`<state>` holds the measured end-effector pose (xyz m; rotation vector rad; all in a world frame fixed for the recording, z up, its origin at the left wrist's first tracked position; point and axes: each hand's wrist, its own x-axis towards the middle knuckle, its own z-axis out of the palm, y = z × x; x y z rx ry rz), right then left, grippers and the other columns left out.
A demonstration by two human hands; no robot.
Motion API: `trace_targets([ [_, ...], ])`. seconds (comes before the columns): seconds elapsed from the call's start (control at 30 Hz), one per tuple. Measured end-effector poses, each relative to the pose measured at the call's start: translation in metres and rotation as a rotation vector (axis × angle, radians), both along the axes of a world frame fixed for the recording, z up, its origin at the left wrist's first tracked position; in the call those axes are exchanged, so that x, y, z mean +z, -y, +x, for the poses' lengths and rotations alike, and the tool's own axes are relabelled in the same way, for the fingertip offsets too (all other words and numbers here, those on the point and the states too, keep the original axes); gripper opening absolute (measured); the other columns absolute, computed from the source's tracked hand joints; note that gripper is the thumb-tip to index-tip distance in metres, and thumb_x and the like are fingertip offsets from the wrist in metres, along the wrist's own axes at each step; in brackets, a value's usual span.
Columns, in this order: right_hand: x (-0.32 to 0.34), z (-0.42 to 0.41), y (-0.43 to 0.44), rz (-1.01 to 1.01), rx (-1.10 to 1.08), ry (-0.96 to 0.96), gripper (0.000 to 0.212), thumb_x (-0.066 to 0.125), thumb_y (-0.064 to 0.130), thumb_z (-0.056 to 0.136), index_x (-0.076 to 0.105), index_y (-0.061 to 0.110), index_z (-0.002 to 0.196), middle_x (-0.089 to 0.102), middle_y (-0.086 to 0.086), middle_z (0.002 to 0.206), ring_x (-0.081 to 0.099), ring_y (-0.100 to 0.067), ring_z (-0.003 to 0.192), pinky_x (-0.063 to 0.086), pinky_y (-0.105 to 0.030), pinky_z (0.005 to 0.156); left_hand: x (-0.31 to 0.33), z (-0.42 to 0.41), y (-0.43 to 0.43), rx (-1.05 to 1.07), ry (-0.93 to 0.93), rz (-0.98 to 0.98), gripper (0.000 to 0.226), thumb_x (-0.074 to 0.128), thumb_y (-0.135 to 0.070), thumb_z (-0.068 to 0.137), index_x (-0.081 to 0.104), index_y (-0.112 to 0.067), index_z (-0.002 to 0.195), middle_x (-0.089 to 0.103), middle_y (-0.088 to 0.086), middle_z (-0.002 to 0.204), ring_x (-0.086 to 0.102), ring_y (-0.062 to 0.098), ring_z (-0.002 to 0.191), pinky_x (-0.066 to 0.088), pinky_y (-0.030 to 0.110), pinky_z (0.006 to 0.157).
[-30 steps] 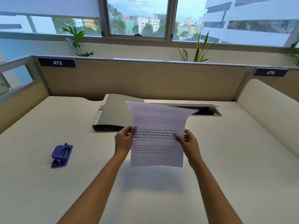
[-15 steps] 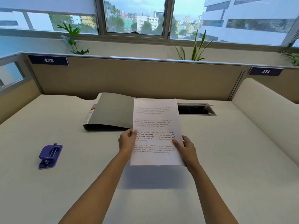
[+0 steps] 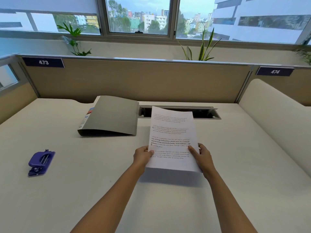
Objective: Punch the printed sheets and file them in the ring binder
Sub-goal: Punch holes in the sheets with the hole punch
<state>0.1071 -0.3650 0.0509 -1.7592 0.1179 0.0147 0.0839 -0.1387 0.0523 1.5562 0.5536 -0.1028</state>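
A pale desk (image 3: 235,165) meets a tan partition (image 3: 134,81) bearing plates 473 (image 3: 43,62) and 474 (image 3: 274,71). A cable slot (image 3: 205,113) lies open at the desk's far edge. Leafy plants (image 3: 74,39) stand below the window (image 3: 138,15).

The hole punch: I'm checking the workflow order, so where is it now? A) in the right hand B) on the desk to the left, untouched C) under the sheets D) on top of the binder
B: the purple hole punch lies alone on the desk, while both hands hold the sheets.

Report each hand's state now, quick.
Left hand: closed on the white printed paper sheets, left edge.
Right hand: closed on the same sheets, right edge.
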Motion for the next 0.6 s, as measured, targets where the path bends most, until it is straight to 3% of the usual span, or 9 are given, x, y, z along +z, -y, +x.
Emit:
trace_targets([
  [0.2, -0.010, 0.005, 0.031, -0.020, -0.007, -0.043, 0.043, 0.064, 0.029, 0.087, 0.050, 0.016, 0.126, 0.064, -0.006, 0.118, 0.063, -0.023, 0.102, 0.055, -0.037, 0.080, -0.001, 0.020, 0.034, 0.062, 0.012, 0.025, 0.028, 0.057, -0.007, 0.090, 0.063, -0.006, 0.117, 0.066, 0.011, 0.117, 0.064, 0.029, 0.103, 0.052, 0.039, 0.094],
  [0.43, -0.016, 0.012, 0.069, -0.109, -0.101, -0.017, 0.043, 0.062, 0.024, 0.089, 0.049, 0.012, 0.128, 0.062, -0.011, 0.119, 0.060, -0.026, 0.101, 0.047, -0.033, 0.080, -0.004, 0.037, 0.078, -0.017, 0.016, 0.134, 0.033, 0.055, -0.010, 0.092, 0.058, -0.007, 0.124, 0.063, 0.011, 0.124, 0.061, 0.027, 0.108, 0.050, 0.033, 0.094],
  [0.6, -0.022, 0.017, 0.093, -0.173, -0.132, -0.027, 0.043, 0.060, 0.021, 0.090, 0.047, 0.010, 0.130, 0.061, -0.015, 0.119, 0.057, -0.024, 0.095, 0.043, -0.019, 0.063, -0.005, 0.045, 0.104, -0.070, 0.041, 0.216, 0.033, 0.054, -0.009, 0.092, 0.057, -0.007, 0.125, 0.062, 0.011, 0.126, 0.059, 0.027, 0.111, 0.048, 0.029, 0.090],
])
